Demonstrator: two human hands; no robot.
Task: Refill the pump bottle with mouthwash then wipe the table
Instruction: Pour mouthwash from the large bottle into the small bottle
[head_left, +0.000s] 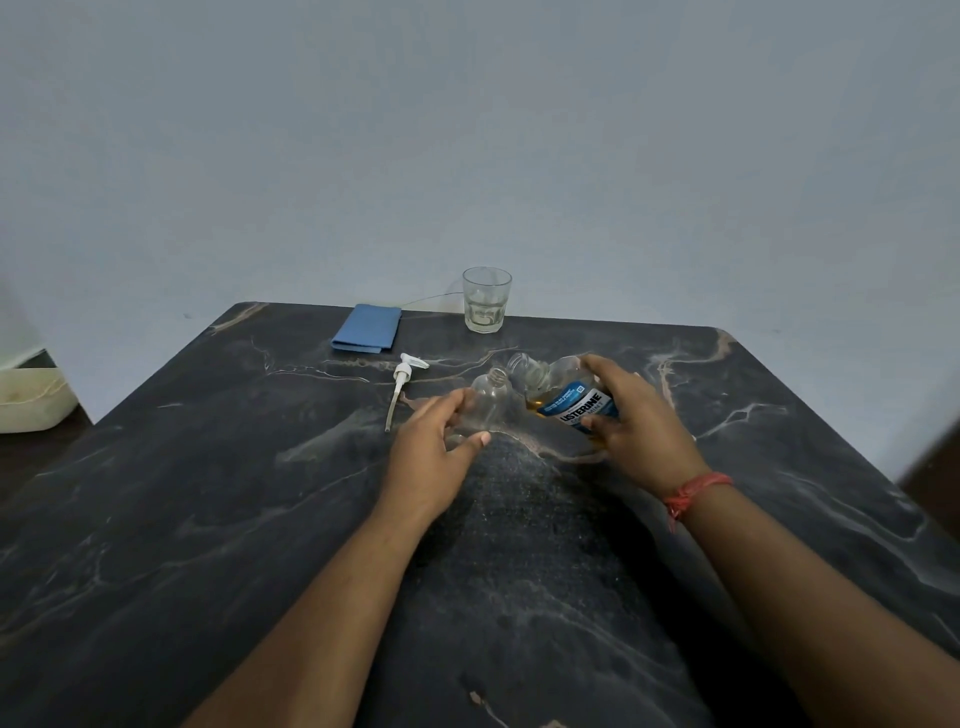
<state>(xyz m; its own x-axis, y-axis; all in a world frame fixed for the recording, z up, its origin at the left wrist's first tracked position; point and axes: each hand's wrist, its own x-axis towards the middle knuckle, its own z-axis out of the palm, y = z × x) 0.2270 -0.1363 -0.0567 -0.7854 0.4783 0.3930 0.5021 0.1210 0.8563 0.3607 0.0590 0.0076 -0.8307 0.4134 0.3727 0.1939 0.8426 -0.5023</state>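
Dark marbled worktop (218, 519), far edge against a pale wall; its left and right edges slant away from the pump bottle (488, 402), which stands near the middle. Wide bare surface lies between the bottle and the near edge, crossed only by the two forearms; more bare room to the bottle's left and right. Left hand (436, 457) curls around the clear, uncapped pump bottle, thumb in front; the bottle looks empty. Right hand (631, 423) grips the mouthwash bottle (566, 397), tilted with its open mouth just beside and above the pump bottle's neck; amber liquid pools in its lower side. No stream can be made out. A red thread band (698, 491) circles the right wrist. Pump head (404, 382) with tube lies flat just left of the pump bottle. Behind the bottle, near the far edge: a folded blue cloth (368, 328) to the left, a glass tumbler (486, 300), seemingly empty, straight behind.
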